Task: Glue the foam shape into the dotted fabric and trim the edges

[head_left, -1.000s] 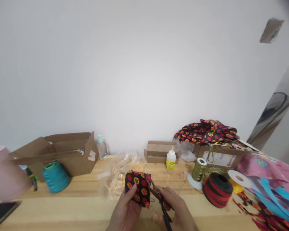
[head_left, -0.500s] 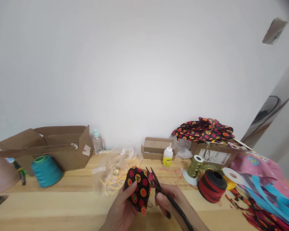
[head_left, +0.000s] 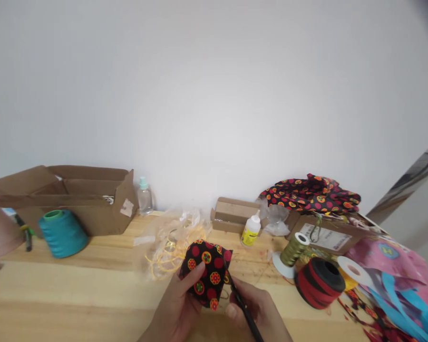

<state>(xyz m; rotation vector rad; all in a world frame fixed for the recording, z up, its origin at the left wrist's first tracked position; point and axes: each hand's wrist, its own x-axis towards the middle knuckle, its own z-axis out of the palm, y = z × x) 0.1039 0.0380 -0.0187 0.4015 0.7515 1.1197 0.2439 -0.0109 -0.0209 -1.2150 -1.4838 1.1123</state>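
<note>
My left hand (head_left: 180, 297) grips a small piece of black fabric (head_left: 209, 278) printed with red dots and orange-green flowers, thumb on top and fingers beneath. In my right hand (head_left: 258, 306) are dark-handled scissors (head_left: 244, 306), pointing up and away from me. Their blades lie at the fabric's right edge, partly hidden by it and looking nearly closed. A corner of the cloth sticks out to the right above the blades. Below the blades a thin loop shows against the table, its kind unclear.
Behind my hands lie a clear plastic bag with yellow cord (head_left: 171, 244) and a glue bottle (head_left: 250, 230). At left stand a teal thread cone (head_left: 62, 235) and an open cardboard box (head_left: 82, 216). To the right are an olive thread spool (head_left: 295, 251), a red-black ribbon roll (head_left: 319, 282) and heaped fabric (head_left: 310, 194).
The scissor blades have gone from spread to nearly closed at the fabric's right edge. The view has tilted slightly. My left hand keeps the same hold.
</note>
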